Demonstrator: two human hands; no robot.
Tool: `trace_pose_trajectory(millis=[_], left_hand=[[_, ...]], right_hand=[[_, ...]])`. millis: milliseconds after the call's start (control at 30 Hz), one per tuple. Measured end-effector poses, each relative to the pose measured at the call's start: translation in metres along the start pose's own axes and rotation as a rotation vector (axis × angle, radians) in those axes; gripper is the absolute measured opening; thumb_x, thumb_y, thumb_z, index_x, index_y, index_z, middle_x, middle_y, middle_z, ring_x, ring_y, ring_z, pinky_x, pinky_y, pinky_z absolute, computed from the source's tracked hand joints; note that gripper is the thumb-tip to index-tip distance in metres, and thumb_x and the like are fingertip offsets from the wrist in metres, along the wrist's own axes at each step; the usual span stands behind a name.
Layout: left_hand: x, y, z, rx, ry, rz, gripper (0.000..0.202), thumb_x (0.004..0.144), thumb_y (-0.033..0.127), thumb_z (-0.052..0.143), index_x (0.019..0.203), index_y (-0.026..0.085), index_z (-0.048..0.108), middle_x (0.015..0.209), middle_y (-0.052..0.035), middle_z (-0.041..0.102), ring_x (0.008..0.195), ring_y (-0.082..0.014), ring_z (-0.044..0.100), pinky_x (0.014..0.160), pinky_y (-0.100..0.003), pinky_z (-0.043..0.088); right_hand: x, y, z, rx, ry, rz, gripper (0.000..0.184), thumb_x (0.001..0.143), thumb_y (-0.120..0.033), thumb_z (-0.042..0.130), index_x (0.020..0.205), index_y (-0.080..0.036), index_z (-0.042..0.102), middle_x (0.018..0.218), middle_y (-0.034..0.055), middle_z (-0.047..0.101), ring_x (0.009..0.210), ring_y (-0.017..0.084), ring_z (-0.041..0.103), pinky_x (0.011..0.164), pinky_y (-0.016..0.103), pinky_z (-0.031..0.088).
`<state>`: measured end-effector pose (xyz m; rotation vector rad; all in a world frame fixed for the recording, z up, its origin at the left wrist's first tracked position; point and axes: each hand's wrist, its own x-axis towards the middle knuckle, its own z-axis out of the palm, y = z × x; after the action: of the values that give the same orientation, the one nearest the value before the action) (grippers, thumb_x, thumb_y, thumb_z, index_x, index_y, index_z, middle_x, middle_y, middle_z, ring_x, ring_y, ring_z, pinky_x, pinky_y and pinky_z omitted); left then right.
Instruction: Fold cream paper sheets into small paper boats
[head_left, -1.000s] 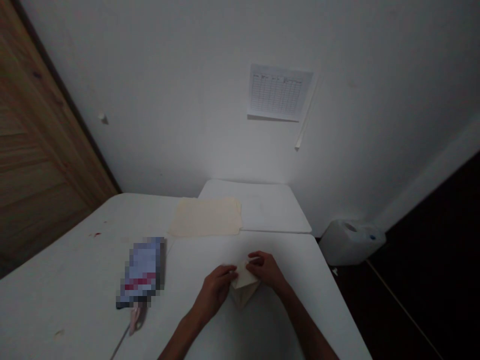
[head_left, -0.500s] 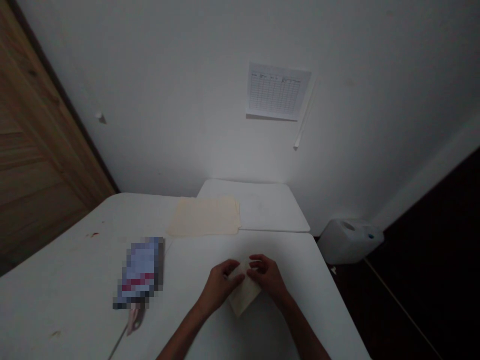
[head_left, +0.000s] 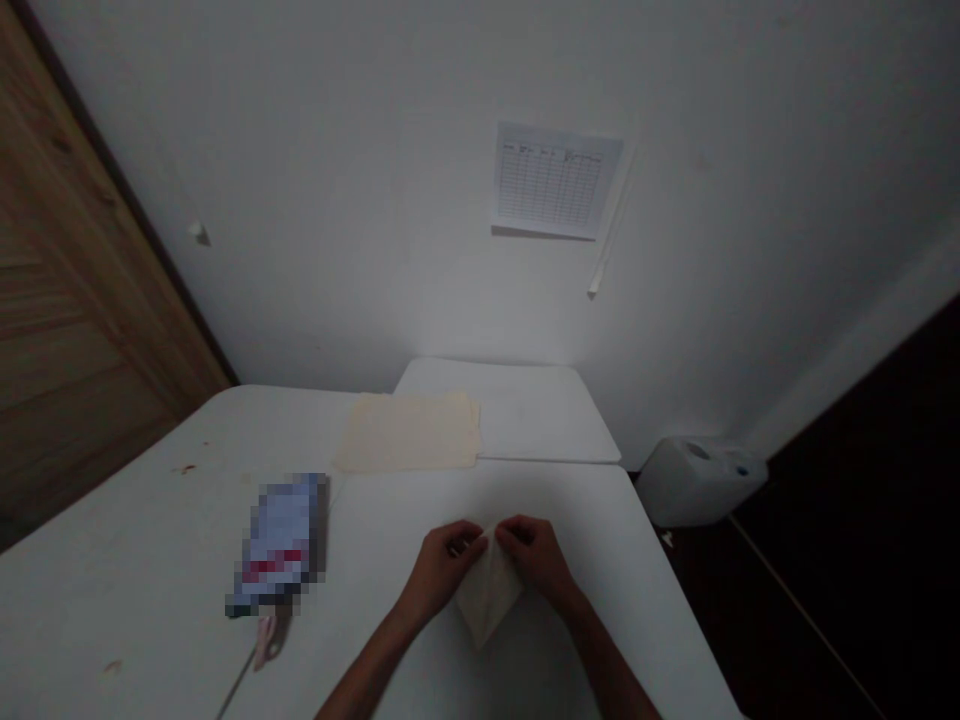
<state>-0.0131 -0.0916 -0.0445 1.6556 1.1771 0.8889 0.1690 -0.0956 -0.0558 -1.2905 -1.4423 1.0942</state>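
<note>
A folded piece of cream cloth (head_left: pixel 489 595) lies on the white table (head_left: pixel 555 490), its point facing me. My left hand (head_left: pixel 444 570) and my right hand (head_left: pixel 536 560) pinch its upper part, their fingertips almost meeting at the top. Their fingers hide the top of the fold. A flat sheet of the same cream cloth (head_left: pixel 409 432) lies farther off at the table's far edge, out of reach of both hands. To the left of my left hand is a pixelated blue, white and red package (head_left: pixel 279 545).
A pink item with a thin cord (head_left: pixel 264 642) lies by the package's near end. Behind the table stands a second white table (head_left: pixel 536 420). The table's right edge drops to a dark floor, where a white plastic canister (head_left: pixel 697 482) stands. A wooden door (head_left: pixel 82 260) fills the left side.
My hands have moved closer together on the cloth, and my fingertips now nearly meet at its top. The cloth now shows as a pointed shape below them.
</note>
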Motion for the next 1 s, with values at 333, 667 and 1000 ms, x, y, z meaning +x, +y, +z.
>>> trace_pose_trajectory(millis=[333,667,1000], left_hand=[[0.0067,0.0035,-0.0010,-0.048,0.018,-0.019,0.028,0.077,0.040,0.060,0.073,0.016,0.072,0.072,-0.0056,0.071,0.069,-0.0205,0.063,0.065,-0.028,0.046],[0.0029,-0.0021,0.0040,-0.122,0.045,-0.100,0.030,0.072,0.042,0.060,0.067,0.015,0.070,0.066,-0.0047,0.068,0.065,-0.0200,0.061,0.059,-0.028,0.045],[0.0093,-0.0033,0.0021,-0.114,0.088,-0.108,0.029,0.071,0.043,0.060,0.070,0.015,0.069,0.066,-0.0039,0.067,0.065,-0.0195,0.060,0.059,-0.027,0.044]], right_hand=[[-0.0048,-0.0106,0.0018,-0.081,-0.043,-0.030,0.025,0.079,-0.039,0.062,0.078,-0.016,0.073,0.074,0.0043,0.071,0.069,0.018,0.064,0.063,0.026,0.047],[-0.0061,-0.0071,0.0039,-0.059,-0.059,0.042,0.026,0.079,-0.039,0.062,0.076,-0.015,0.071,0.071,0.0036,0.070,0.066,0.017,0.063,0.060,0.025,0.046],[-0.0075,-0.0069,-0.0010,-0.020,-0.097,0.017,0.030,0.080,-0.044,0.063,0.083,-0.015,0.073,0.076,0.0051,0.071,0.068,0.018,0.064,0.062,0.026,0.048]])
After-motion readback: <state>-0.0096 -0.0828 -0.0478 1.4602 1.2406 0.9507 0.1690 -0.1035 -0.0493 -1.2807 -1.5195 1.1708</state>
